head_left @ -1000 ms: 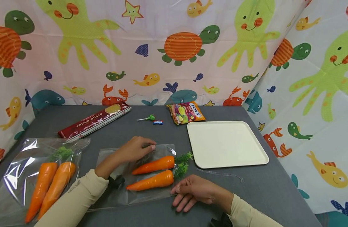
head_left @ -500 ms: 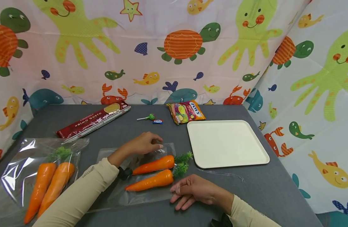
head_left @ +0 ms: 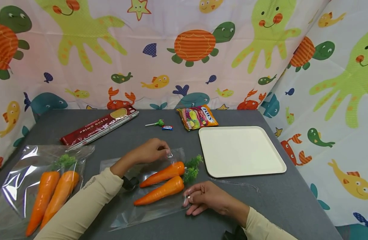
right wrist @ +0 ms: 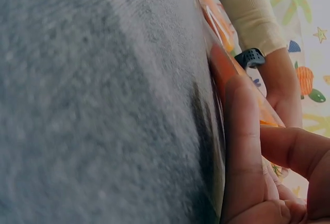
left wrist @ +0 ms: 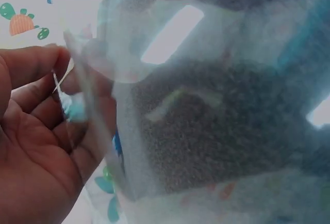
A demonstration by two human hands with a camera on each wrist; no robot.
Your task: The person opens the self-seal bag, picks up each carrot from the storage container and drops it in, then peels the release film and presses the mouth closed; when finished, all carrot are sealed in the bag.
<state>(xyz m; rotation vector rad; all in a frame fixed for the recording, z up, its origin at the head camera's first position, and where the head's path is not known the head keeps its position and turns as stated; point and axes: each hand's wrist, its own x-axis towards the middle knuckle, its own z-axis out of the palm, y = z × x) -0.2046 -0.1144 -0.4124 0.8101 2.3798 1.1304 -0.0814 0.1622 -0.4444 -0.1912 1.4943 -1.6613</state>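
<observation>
A clear plastic bag (head_left: 141, 213) lies in the middle of the table with two orange carrots (head_left: 164, 190) in it. Their green tops (head_left: 192, 168) stick out past its right edge. My left hand (head_left: 152, 151) pinches the bag's far right corner; the left wrist view shows the film (left wrist: 77, 100) between thumb and fingers. At the near right corner, my right hand (head_left: 209, 198) pinches the film between thumb and index finger (right wrist: 242, 136). The bag's right edge is slightly raised.
Another clear bag (head_left: 15, 186) holding two carrots (head_left: 53, 196) lies at the left. Behind are a red biscuit pack (head_left: 99, 126), a lollipop (head_left: 158, 123), a small blue-wrapped sweet (head_left: 167, 127) and a sweets bag (head_left: 197, 117). A cream tray (head_left: 241, 151) lies at the right.
My left hand has moved right along the bag's far edge and now grips its corner. The bag's right side has risen a little, and the carrots have tilted with it.
</observation>
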